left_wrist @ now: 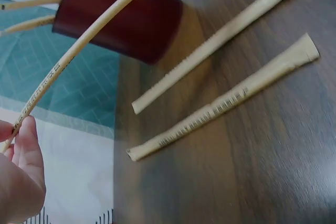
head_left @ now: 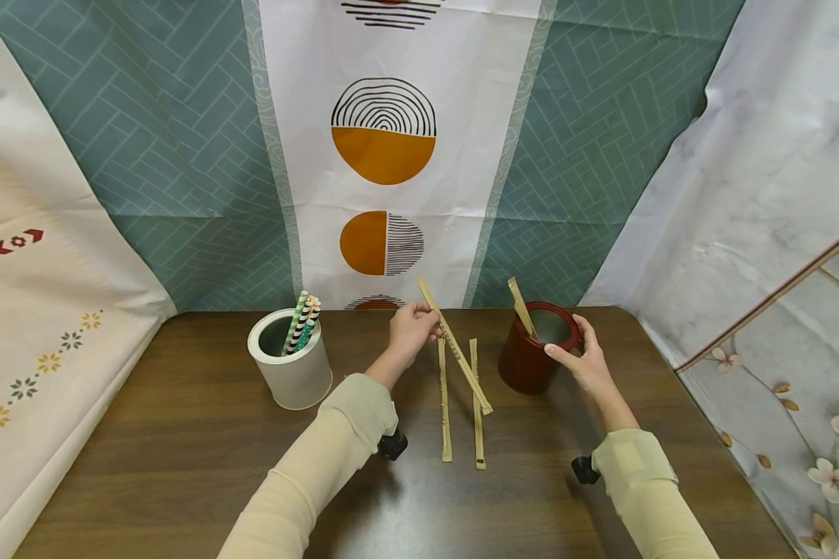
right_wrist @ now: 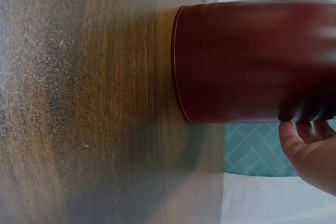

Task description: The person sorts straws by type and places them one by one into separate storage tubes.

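Observation:
My left hand (head_left: 412,330) pinches one paper-wrapped straw (head_left: 456,349) near its upper end, holding it slanted above the table; the left wrist view shows that held straw (left_wrist: 79,45) crossing in front of the dark red cup. Two more wrapped straws (head_left: 444,404) (head_left: 476,407) lie flat on the dark wooden table (head_left: 182,435), also seen as two wrapped straws (left_wrist: 210,51) (left_wrist: 226,100). My right hand (head_left: 579,353) grips the rim of the dark red cup (head_left: 527,357), whose wall is the red cup (right_wrist: 252,61). One wrapped straw (head_left: 520,304) stands in it.
A white cup (head_left: 290,365) holding several striped straws (head_left: 301,322) stands at the left of the table. Patterned cloths hang behind and at both sides. The table's near edge lies under my sleeves.

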A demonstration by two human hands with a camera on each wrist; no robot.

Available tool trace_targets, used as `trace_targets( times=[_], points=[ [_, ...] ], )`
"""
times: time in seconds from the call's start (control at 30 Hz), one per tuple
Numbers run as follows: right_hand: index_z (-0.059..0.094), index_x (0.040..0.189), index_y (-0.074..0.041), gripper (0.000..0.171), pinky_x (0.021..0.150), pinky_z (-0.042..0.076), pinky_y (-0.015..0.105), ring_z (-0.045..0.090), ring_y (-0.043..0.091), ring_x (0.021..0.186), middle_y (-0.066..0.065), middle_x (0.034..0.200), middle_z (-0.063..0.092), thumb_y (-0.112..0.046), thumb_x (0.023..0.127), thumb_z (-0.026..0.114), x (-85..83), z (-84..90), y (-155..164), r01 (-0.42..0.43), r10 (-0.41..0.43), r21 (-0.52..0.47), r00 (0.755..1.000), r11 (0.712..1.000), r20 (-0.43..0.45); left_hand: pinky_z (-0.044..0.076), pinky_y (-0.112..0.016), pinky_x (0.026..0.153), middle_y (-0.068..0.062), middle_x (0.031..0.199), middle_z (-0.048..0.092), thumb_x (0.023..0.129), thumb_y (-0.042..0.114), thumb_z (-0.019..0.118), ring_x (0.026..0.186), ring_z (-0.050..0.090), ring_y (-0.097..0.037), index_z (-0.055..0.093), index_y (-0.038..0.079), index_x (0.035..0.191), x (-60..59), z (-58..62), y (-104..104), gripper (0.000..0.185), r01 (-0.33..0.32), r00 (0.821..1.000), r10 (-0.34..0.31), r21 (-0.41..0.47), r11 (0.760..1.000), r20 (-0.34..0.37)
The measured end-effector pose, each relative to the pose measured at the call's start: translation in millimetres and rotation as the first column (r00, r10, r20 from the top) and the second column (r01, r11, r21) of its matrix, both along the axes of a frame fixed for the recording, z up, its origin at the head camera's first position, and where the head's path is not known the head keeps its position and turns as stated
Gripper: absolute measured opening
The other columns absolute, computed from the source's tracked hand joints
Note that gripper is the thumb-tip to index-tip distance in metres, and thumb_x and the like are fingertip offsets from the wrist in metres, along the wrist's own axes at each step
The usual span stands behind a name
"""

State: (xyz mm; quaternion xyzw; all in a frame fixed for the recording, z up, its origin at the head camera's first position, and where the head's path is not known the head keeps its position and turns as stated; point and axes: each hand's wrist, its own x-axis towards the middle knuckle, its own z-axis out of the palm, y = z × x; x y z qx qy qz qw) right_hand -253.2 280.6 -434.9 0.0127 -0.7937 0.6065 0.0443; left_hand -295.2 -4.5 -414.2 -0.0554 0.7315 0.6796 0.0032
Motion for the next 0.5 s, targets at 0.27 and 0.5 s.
trace_targets(
  times=[0.27, 0.5],
  points=[
    [0.011, 0.14, -0.008, 0.075, 0.077, 0.035, 0.005, 0.026, 0.029, 0.125, 0.016, 0.143, 0.019, -0.014, 0.083, 0.06, -0.5, -1.0, 1.0, -0.011, 0.011, -0.013, 1.0, 1.0, -0.005, 0.046, -0.015, 0.048, -0.003, 0.073, 0.06, 0.08, 0.006, 0.056, 0.052, 0.056, -0.006, 0.052, 0.002, 0.092, 2.3, 22.1, 8.8, 0.014, -0.033, 0.999, 0.037, 0.172, 0.985, -0.021],
    [0.01, 0.14, -0.009, 0.077, 0.077, 0.034, 0.004, 0.023, 0.029, 0.127, 0.014, 0.144, 0.016, -0.017, 0.083, 0.06, -1.0, -1.2, 1.3, -0.013, 0.013, 0.004, 1.0, 1.0, 0.006, 0.046, -0.015, 0.048, -0.001, 0.074, 0.058, 0.081, 0.008, 0.058, 0.052, 0.057, -0.004, 0.051, 0.003, 0.092, 2.1, 36.6, 15.0, 0.014, -0.061, 0.997, 0.071, 0.273, 0.96, -0.028]
  ],
)
